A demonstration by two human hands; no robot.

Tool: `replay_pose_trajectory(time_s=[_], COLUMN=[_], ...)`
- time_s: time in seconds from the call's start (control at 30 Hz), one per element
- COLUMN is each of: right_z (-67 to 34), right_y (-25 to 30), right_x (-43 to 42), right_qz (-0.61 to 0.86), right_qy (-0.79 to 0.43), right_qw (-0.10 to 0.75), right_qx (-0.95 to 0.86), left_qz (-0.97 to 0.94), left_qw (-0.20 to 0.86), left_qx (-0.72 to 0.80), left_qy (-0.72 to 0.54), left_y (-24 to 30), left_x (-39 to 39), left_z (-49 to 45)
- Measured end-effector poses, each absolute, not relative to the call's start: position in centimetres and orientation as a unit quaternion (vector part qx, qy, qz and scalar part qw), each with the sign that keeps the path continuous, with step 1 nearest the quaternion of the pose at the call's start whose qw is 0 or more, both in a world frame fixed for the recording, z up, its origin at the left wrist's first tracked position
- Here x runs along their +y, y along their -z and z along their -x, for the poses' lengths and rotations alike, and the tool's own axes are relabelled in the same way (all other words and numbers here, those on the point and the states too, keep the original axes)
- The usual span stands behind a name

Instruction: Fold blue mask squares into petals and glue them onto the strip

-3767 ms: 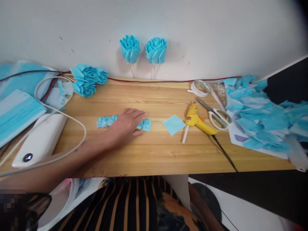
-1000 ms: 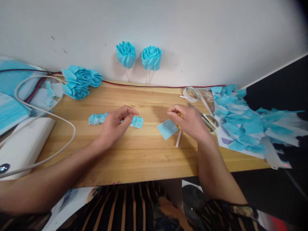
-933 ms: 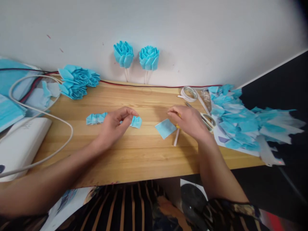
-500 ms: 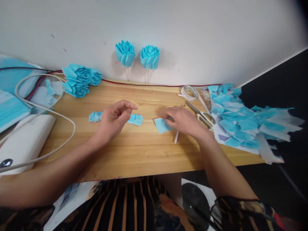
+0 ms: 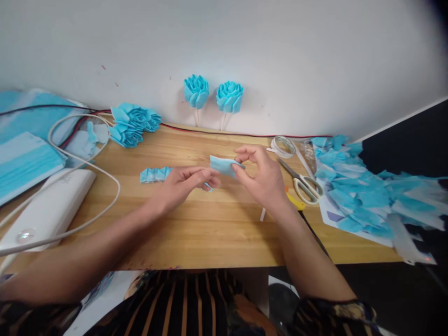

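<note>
My right hand (image 5: 263,176) pinches a small blue paper square (image 5: 222,165) and holds it above the wooden desk (image 5: 210,233), left of the hand. My left hand (image 5: 182,185) rests over a folded blue paper strip (image 5: 154,174) lying on the desk, its fingers stretched toward the square; whether it grips the strip's hidden right end I cannot tell. A yellow glue gun (image 5: 296,201) is mostly hidden behind my right wrist.
Scissors (image 5: 304,181) and a tape roll (image 5: 283,145) lie right of my hand, beside a heap of blue paper scraps (image 5: 364,191). Finished blue paper flowers (image 5: 133,124) and two on sticks (image 5: 213,94) line the wall. A white device (image 5: 49,209) with a cable sits left.
My right hand picked the blue square off the desk and carried it up and left toward my left hand. My left hand's fingers have stretched out over the strip.
</note>
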State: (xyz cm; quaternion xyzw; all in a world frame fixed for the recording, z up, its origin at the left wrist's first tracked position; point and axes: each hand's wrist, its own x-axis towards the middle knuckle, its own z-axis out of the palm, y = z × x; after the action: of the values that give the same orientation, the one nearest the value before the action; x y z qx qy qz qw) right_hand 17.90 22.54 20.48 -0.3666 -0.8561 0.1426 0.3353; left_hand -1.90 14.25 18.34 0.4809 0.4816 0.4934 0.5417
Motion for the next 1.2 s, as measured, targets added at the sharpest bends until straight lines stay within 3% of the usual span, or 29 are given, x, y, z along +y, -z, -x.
replay_pose_trajectory(time_s=[0.2,0.4,0.5,0.7,0.87,1.07,1.2], right_z=[-17.5,-16.9,-17.1,-18.2,-17.8,-17.4,-17.4], right_y=[-18.6,-18.8,-19.3,-18.4,-17.7,-18.4,-18.3], right_x=[21.6,20.8,20.6,21.3,21.5,20.8,21.0], right_qz=[0.304,0.195,0.167,0.284,0.289,0.276,0.296], right_qy=[-0.095,-0.105,-0.171,-0.365,-0.512,-0.559,-0.583], right_qw=[0.354,0.296,0.26,0.38,0.32,0.276,0.342], right_qx=[-0.879,-0.929,-0.936,-0.801,-0.743,-0.732,-0.674], left_qz=[-0.349,-0.282,-0.255,-0.271,-0.404,-0.501,-0.446], left_qw=[0.672,0.68,0.663,0.643,0.606,0.527,0.529], left_qx=[0.409,0.389,0.414,0.458,0.501,0.545,0.537], left_qy=[-0.51,-0.553,-0.569,-0.551,-0.467,-0.416,-0.483], left_y=[-17.9,-17.4,-17.2,-17.3,-17.9,-18.3,-17.7], left_x=[14.6,14.6,14.7,14.8,14.4,14.3,14.5], left_z=[1.5,1.5,1.8,1.9,1.8,1.7,1.7])
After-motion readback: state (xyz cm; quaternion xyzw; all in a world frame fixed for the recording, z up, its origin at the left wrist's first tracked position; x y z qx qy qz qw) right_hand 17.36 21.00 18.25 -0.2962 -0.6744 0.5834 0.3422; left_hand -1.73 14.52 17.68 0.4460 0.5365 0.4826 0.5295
